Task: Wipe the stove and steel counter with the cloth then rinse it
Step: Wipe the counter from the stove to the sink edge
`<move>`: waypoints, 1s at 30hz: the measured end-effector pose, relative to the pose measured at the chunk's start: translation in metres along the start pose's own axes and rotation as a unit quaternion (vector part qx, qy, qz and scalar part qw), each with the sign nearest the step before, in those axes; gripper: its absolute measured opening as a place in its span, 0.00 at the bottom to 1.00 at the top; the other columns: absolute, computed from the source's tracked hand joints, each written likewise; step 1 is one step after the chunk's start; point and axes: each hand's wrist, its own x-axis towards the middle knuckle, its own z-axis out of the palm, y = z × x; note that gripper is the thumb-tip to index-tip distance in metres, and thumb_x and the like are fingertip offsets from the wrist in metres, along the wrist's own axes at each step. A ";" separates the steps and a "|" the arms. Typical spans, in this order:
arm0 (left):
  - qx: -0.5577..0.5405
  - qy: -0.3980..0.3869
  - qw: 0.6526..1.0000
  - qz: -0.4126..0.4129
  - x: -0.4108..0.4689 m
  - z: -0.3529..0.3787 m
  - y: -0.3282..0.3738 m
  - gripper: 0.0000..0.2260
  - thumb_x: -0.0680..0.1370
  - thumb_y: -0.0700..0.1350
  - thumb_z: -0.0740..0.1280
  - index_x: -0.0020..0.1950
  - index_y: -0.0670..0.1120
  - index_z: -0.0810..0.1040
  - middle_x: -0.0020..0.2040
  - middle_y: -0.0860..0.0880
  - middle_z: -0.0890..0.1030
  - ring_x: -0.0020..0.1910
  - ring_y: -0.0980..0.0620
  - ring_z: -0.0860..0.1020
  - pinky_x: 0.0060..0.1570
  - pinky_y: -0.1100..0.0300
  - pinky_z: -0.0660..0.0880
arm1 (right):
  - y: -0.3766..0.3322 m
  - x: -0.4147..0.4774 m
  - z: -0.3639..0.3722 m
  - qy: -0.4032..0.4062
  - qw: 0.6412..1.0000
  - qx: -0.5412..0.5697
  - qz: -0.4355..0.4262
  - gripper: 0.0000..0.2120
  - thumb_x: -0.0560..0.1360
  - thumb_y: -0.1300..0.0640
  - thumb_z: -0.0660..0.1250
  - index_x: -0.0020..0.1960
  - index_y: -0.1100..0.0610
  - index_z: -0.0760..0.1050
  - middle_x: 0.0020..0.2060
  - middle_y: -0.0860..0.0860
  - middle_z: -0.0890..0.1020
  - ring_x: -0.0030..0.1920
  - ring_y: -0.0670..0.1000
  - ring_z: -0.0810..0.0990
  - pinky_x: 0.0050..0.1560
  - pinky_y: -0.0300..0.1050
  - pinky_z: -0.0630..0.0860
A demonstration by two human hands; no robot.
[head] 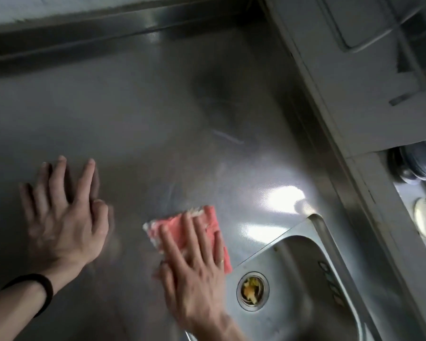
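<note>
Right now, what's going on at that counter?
A person is wiping the steel counter. The right hand presses flat on the pink cloth, close to the sink edge. The left hand rests on bare steel to the left, fingers spread. Food scraps sit in the sink's drain. The cloth is not yet at the sink for rinsing.

Worn: black band [47,291] on left wrist [62,265], thin ring [221,261] on right hand [194,274].
</note>
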 end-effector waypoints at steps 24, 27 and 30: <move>-0.006 0.042 0.999 -0.015 0.002 -0.030 0.023 0.32 0.76 0.49 0.61 0.82 0.48 0.67 0.81 0.36 0.62 0.79 0.31 0.61 0.79 0.30 0.52 | 0.081 0.191 -0.067 0.007 0.997 -0.070 0.036 0.28 0.85 0.41 0.46 0.85 0.38 0.48 0.85 0.54 0.53 0.85 0.57 0.42 0.84 0.60 0.40; -0.002 0.036 0.999 -0.013 0.002 -0.028 0.021 0.32 0.76 0.50 0.59 0.82 0.49 0.67 0.82 0.37 0.62 0.80 0.31 0.61 0.79 0.31 0.52 | 0.023 0.134 -0.032 -0.013 0.994 -0.061 -0.086 0.29 0.84 0.41 0.51 0.84 0.37 0.49 0.85 0.55 0.54 0.86 0.56 0.45 0.83 0.61 0.43; 0.008 0.045 0.999 -0.007 0.001 -0.024 0.020 0.33 0.76 0.51 0.60 0.83 0.50 0.66 0.83 0.38 0.61 0.80 0.32 0.61 0.79 0.31 0.53 | 0.023 0.127 -0.025 -0.021 0.992 -0.042 -0.117 0.30 0.84 0.40 0.54 0.84 0.37 0.50 0.85 0.54 0.53 0.85 0.55 0.48 0.83 0.60 0.47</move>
